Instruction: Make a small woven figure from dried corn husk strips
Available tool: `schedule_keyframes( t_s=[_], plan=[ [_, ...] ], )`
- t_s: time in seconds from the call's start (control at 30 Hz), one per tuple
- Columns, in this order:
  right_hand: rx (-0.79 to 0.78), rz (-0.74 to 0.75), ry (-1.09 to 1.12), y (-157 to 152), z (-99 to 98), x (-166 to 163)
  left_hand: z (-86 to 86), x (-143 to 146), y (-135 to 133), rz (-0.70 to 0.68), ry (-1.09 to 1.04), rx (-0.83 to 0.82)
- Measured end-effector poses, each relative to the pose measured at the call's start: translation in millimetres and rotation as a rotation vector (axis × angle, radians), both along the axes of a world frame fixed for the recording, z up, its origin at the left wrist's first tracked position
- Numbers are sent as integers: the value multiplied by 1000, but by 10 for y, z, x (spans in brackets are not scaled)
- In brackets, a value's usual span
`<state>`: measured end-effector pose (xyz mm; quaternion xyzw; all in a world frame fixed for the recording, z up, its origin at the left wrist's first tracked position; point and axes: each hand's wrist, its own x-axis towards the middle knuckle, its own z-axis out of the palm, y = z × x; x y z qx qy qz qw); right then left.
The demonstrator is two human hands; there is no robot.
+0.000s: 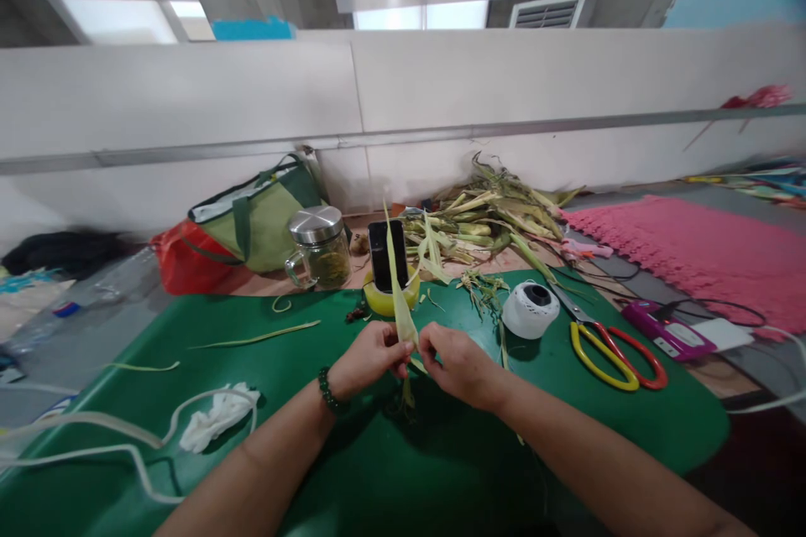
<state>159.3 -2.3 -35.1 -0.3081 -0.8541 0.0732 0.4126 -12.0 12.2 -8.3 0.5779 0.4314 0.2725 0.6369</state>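
Observation:
A long pale green leaf strip, like a corn husk, stands upright between my hands with its thin tip pointing up. My left hand, a dark green bead bracelet at its wrist, pinches the wide lower part of the husk. On the other side, my right hand has its fingers closed at the husk's lower right edge. A narrow piece of leaf shows between the two hands, and thin shreds hang beneath them. Just behind the husk, a phone leans in a yellow holder.
Scissors and a white roll lie right on the green table. A husk pile, lidded glass mug and green bag stand behind. Crumpled tissue and white cord lie left; a purple power strip sits right.

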Motion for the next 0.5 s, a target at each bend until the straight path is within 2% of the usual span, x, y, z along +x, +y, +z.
schedule_keyframes(
  t_s=[0.27, 0.4, 0.5],
  plan=[
    [170, -4, -33, -7, 10, -19, 47, -1, -25, -6, -68, -74],
    [147, 9, -28, 40, 15, 29, 55, -21, -34, -47, -128, -110],
    [88, -93, -22, 97, 67, 88, 70, -63, -44, -133, -163, -157]
  ],
)
